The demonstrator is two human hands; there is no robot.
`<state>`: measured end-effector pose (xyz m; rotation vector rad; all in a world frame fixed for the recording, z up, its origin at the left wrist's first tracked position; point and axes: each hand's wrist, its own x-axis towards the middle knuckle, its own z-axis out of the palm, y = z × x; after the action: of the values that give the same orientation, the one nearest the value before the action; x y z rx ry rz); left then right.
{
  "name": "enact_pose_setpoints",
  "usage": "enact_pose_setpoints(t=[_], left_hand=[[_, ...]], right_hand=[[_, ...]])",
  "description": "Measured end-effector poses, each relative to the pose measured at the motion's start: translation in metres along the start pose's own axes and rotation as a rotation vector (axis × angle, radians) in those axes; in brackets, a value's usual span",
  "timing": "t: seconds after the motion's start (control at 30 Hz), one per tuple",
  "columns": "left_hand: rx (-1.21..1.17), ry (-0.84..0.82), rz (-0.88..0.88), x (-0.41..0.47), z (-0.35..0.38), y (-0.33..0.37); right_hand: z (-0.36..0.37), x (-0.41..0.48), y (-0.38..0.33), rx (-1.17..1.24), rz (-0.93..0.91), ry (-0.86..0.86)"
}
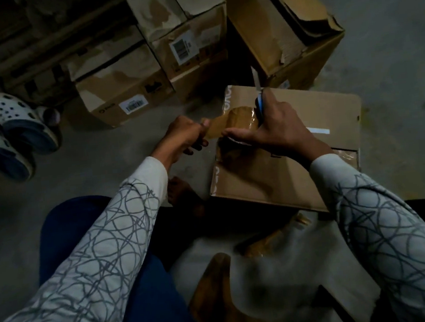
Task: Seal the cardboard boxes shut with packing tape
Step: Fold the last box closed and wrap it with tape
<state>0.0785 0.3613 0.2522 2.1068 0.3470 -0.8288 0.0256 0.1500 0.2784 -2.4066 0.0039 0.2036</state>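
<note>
Dim concrete floor [126, 154] carried the cardboard box [312, 176], at whose left edge the left hand [186, 132] pinched the free end of glossy brown packing tape [216, 129], kept taut probably for cutting, while the right hand [277, 126] gripped the roll [241, 117] and a blue-handled blade [257, 85].

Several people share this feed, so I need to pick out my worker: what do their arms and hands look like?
Long pale off-white sleeves cover both arms, the left sleeve and right sleeve alike, printed all over with thin dark grey scribbled loops. Each ends in a plain unprinted cuff at the wrist. The left hand and right hand are bare, no gloves.
</note>
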Motion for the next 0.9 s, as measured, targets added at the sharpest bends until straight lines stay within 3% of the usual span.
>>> enact_pose_setpoints(t=[0.33, 0.63, 0.73, 0.8, 0.83, 0.9], left_hand=[[0.024, -0.265, -0.091, 0.0, -0.007, -0.001], [-0.188, -0.276, -0.099, -0.01, 0.022, -0.018], [-0.164, -0.178, -0.162, -0.012, 0.038, -0.024], [0.026, -0.019, -0.186, -0.016, 0.049, -0.027], [0.079, 0.102, -0.142, -0.021, 0.054, -0.029], [-0.029, 0.326, -0.001, -0.038, 0.062, -0.028]], right_hand=[[-0.007, -0.001, -0.008, 0.001, 0.027, -0.087], [-0.006, 0.0, -0.01, 0.007, 0.008, -0.087], [-0.005, 0.001, -0.009, 0.004, -0.009, -0.084], [-0.004, 0.002, -0.008, -0.005, -0.002, -0.094], [-0.003, 0.002, -0.009, -0.007, 0.003, -0.101], [-0.002, 0.003, -0.01, -0.004, 0.008, -0.104]])
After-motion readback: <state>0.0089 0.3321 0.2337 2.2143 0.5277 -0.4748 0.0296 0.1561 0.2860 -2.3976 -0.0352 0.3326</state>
